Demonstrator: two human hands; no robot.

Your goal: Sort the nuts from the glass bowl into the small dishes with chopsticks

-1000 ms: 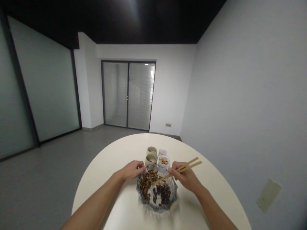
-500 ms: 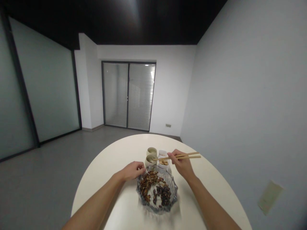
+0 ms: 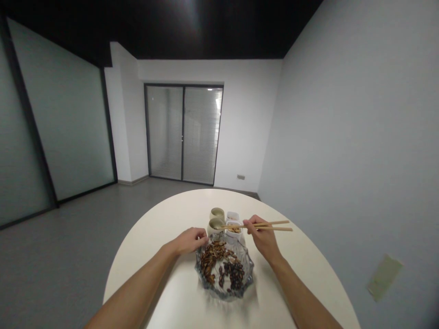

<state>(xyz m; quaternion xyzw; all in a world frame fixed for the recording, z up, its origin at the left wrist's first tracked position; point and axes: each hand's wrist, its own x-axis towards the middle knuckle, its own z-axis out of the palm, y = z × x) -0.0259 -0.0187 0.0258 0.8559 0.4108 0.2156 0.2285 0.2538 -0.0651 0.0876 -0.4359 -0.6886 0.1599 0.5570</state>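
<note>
A pair of wooden chopsticks [image 3: 270, 225] is gripped in my right hand [image 3: 262, 235]. Their tips reach left over a white cup [image 3: 234, 236] of light brown nut-like pieces, to the rim of the nearer olive-green cup [image 3: 215, 231]. Whether the tips pinch anything is too small to tell. My left hand [image 3: 190, 240], its fingers curled, holds the upper left rim of a clear glass bowl [image 3: 224, 296]. Inside the bowl lie long brown seed-like pieces [image 3: 209, 260] and darker, nearly black ones [image 3: 236, 275].
Behind these stand a second olive-green cup [image 3: 217, 213] and another white cup [image 3: 232, 215]. Everything rests on a round cream table [image 3: 164, 214]. A white wall [image 3: 343, 137] rises close on the right, and glass doors [image 3: 183, 135] stand across the room.
My right hand has drawn slightly right, and the chopstick tips have shifted from inside the nearer olive-green cup to its right rim. My left hand stays at the bowl.
</note>
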